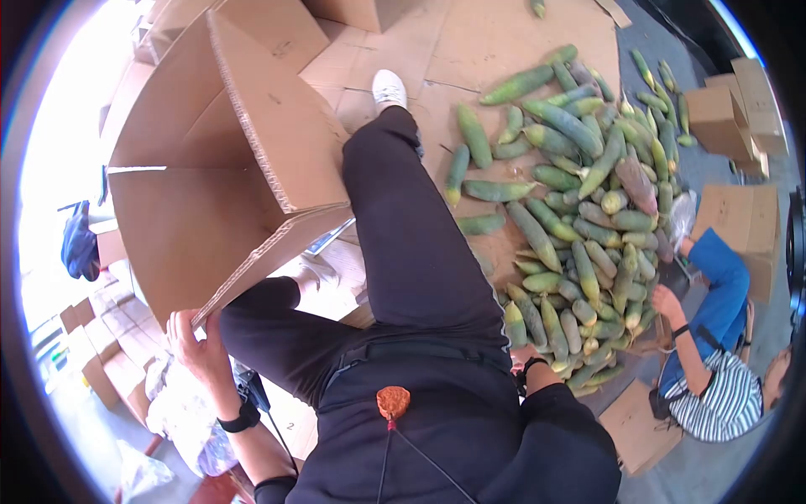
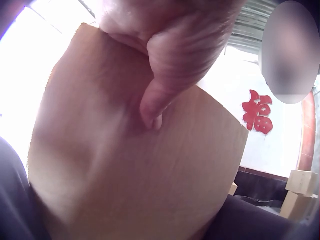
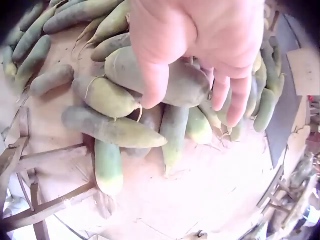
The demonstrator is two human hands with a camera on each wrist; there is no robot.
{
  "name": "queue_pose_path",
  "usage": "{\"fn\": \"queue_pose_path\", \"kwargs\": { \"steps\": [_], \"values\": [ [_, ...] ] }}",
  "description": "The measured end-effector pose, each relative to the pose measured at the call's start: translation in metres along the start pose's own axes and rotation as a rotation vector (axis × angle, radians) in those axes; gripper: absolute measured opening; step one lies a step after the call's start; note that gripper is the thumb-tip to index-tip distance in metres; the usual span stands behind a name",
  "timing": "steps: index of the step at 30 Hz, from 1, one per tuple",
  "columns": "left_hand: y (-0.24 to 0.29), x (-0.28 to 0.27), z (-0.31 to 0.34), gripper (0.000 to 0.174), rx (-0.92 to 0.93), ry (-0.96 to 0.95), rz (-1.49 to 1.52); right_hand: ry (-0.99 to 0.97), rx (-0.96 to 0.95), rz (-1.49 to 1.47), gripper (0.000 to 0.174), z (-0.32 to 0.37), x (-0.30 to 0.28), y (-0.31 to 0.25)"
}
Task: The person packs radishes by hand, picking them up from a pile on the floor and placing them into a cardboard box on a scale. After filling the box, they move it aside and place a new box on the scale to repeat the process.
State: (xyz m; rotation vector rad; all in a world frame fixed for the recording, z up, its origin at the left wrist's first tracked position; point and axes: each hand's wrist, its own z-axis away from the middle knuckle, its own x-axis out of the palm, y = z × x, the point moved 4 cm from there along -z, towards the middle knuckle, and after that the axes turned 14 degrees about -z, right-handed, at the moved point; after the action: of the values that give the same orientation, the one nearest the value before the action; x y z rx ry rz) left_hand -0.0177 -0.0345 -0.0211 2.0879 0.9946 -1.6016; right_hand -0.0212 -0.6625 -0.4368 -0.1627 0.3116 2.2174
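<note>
A large open cardboard box (image 1: pixel 201 218) stands tilted beside the left leg. My left hand (image 1: pixel 195 340) grips its near edge; in the left wrist view the thumb (image 2: pixel 152 107) lies against the cardboard panel (image 2: pixel 130 165), with the other fingers hidden behind the edge. At the near side of a big heap of green radishes (image 1: pixel 579 227), my right hand (image 1: pixel 522 359) is partly hidden by the body and sleeve. The right wrist view shows that hand (image 3: pixel 200 40) over a thick green radish (image 3: pixel 182 87), thumb on its near side and fingers around its far end.
Across the heap sits another person in a striped shirt (image 1: pixel 718 399), one hand close to the radishes. More cartons (image 1: pixel 722 122) stand at the right, others (image 1: pixel 105 344) at the left. Wooden stool legs (image 3: pixel 55 157) appear close to the radishes in the right wrist view.
</note>
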Motion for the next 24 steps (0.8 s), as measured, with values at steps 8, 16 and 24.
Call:
{"fn": "queue_pose_path", "kwargs": {
  "steps": [8, 16, 24],
  "values": [
    [0.000, -0.004, -0.002, 0.022, -0.014, 0.006, -0.040, 0.030, -0.385, 0.517, 0.017, -0.001, -0.009, -0.022],
    [-0.009, -0.001, -0.002, 0.024, 0.006, 0.015, -0.048, 0.115, -0.205, -0.386, 0.042, 0.055, -0.041, -0.086],
    [-0.011, -0.005, -0.002, 0.023, -0.014, 0.020, -0.022, 0.042, -0.872, -0.545, 0.030, 0.250, -0.068, -0.263]
  ]
}}
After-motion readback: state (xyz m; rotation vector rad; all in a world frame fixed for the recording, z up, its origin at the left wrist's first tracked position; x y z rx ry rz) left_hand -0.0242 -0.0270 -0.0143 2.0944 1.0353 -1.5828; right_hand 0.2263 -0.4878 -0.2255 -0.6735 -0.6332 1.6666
